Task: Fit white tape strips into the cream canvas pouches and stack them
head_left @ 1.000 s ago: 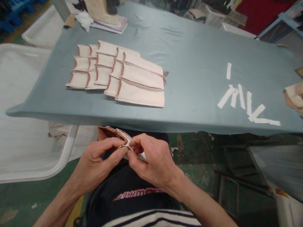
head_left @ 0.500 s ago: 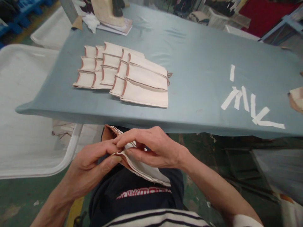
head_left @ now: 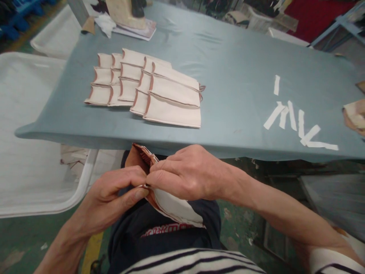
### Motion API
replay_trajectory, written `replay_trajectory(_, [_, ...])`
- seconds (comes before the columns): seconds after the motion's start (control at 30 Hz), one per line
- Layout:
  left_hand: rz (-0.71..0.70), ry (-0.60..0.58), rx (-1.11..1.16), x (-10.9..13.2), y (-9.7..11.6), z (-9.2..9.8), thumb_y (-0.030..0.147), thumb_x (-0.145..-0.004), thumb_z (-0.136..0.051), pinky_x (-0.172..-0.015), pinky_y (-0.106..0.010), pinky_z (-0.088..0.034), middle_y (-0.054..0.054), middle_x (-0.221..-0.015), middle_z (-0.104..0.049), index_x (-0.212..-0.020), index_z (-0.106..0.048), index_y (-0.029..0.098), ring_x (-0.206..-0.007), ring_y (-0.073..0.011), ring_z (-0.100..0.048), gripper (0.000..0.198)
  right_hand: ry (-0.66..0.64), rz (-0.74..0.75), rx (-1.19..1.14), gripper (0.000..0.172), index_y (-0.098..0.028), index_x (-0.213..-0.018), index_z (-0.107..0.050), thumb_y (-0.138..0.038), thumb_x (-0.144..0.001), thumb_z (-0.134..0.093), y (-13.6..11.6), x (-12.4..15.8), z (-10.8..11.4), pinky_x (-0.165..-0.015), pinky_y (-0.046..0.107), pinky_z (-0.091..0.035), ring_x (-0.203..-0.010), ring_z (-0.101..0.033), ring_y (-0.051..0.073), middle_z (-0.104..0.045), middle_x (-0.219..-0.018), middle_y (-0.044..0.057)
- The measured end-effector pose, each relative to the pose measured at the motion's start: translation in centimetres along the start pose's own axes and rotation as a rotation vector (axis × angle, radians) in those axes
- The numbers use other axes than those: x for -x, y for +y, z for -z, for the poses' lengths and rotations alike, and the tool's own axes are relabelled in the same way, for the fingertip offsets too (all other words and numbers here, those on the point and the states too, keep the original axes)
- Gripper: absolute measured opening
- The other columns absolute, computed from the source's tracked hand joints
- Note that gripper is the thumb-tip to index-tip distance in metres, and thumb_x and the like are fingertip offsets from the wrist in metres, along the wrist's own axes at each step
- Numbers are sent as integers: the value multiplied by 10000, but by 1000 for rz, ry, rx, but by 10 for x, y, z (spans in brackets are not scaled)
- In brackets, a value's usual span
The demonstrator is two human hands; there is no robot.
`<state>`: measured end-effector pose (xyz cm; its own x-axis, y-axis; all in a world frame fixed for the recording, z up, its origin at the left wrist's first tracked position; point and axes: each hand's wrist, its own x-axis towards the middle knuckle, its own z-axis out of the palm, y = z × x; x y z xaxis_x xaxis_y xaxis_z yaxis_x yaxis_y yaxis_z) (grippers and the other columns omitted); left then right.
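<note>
Head view: both hands (head_left: 119, 194) (head_left: 194, 173) pinch one pouch (head_left: 176, 207); similar pouches (head_left: 145, 82) overlap nearby.

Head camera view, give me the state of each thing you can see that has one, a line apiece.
Left hand: closed, pinching the held pouch's edge
Right hand: closed on the held pouch, fingers bent
Held pouch: bent, brown inside showing
Cream pouches: lying flat, overlapping in rows
White strips: loose, several overlapping, one apart
Table cover: draped over the near edge, lightly wrinkled
White tub: open-topped
</note>
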<state>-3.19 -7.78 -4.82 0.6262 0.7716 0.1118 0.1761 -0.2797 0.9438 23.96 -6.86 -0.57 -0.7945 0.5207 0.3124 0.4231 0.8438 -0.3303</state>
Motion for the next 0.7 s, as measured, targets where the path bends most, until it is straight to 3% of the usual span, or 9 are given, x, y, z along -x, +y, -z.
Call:
replay_trajectory(0.13, [12, -19, -45, -7, 6, 4, 274, -1113, -718, -708, -217, -549, 17, -805, -797, -872, -815, 231, -731, -152, -742, 263, -15, 89, 147, 373, -204, -968, -736, -67, -1194, -472, -2, -6, -1, -538, 338, -362, -662, -628, 157, -794, -856, 27])
replay_trajectory(0.37, [97, 2, -57, -7, -8, -7, 446, -1136, -667, -629, -235, -509, 9, -716, -741, -773, -750, 213, -651, -159, -672, 439, 77, 62, 209, 425, -222, -867, -710, -79, -1172, -451, -5, 1, -17, -543, 374, -364, -611, -571, 159, -723, -734, 11])
replay_trajectory(0.5, [106, -27, -59, -10, -8, -14, 410, -1142, -645, -606, -213, -475, 36, -684, -699, -736, -708, 215, -611, -133, -588, 454, 139, 49, 155, 438, -226, -840, -683, -73, -1171, -440, -2, 6, -18, -555, 376, -344, -617, -576, 168, -681, -698, 10])
replay_trajectory(0.7, [196, -85, -69, -8, -12, -24, 471, -1124, -601, -579, -227, -451, 19, -648, -676, -733, -715, 212, -612, -145, -583, 482, 77, 15, 86, 393, -246, -812, -595, -94, -1153, -474, 2, 14, -26, -540, 360, -290, -606, -518, 151, -664, -710, -14])
